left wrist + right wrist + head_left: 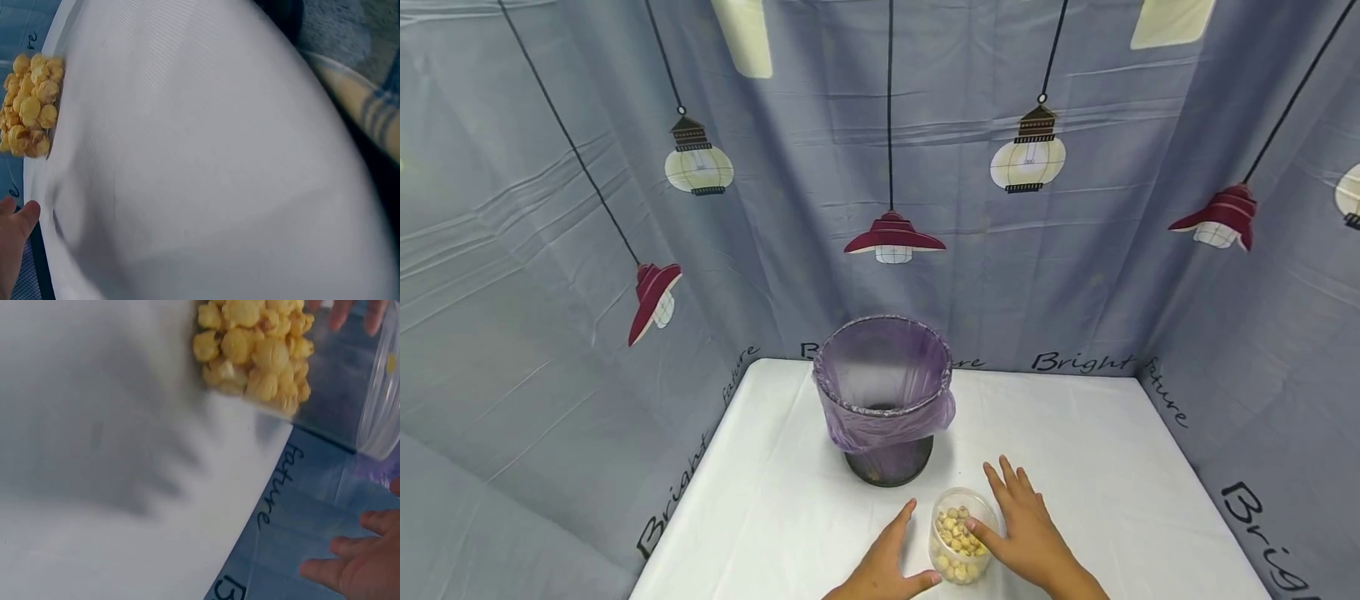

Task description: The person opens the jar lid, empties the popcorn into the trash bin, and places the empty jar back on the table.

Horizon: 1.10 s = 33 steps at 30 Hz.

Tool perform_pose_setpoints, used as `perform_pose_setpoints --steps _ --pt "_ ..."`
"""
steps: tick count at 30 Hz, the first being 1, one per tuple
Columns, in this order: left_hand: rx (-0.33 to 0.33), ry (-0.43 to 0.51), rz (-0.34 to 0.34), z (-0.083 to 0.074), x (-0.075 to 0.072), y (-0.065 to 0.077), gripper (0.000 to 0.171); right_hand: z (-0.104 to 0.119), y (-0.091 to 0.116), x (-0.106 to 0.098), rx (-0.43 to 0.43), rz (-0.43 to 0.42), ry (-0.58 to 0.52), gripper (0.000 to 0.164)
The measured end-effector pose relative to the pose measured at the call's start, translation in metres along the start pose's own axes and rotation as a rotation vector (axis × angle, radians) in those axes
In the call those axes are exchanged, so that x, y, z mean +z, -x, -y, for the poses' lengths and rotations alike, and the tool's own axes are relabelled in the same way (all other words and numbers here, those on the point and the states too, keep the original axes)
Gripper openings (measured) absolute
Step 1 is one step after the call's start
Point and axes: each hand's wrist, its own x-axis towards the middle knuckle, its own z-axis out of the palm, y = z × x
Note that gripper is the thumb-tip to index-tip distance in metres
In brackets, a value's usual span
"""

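Observation:
A clear plastic jar (964, 533), partly filled with yellow popcorn (958, 537), stands upright on the white table. To its left my left hand (887, 557) has its thumb and fingers spread. My right hand (1026, 529) is on the other side, fingers extended and thumb overlapping the jar's rim in the head view. In the right wrist view the popcorn (259, 350) fills the lower part of the jar, and my right hand (369, 556) lies beside its open end. The left wrist view catches only part of my left hand (15, 240), below the popcorn (31, 106).
Behind the jar stands a dark mesh bin (889, 475) lined with a purple plastic bag (880, 429). A white cloth covers the table (1097, 450). Grey-blue curtains (970, 292) printed with lamps enclose its back and sides.

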Motion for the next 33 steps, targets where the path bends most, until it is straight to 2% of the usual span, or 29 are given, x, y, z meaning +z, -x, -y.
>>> perform_pose_setpoints --steps 6,10,17,21,28,33 --pt "0.04 -0.022 0.0 -0.003 0.012 -0.01 0.104 0.009 0.001 0.008 -0.024 0.025 -0.039 0.09" --pt "0.06 0.003 0.006 -0.004 0.02 -0.015 0.106 0.014 0.0 0.013 -0.017 0.063 -0.061 0.093" --pt "0.014 0.099 0.042 -0.006 0.027 -0.021 0.11 0.019 0.0 0.019 0.007 0.128 -0.071 0.096" --pt "0.022 0.138 0.033 -0.006 0.03 -0.024 0.113 0.022 0.001 0.023 0.011 0.147 -0.068 0.097" --pt "0.065 0.161 0.004 -0.006 0.038 -0.029 0.12 0.024 0.002 0.029 -0.002 0.122 -0.046 0.104" --pt "0.064 0.119 -0.034 -0.005 0.043 -0.032 0.123 0.024 0.002 0.034 -0.053 0.061 -0.017 0.107"
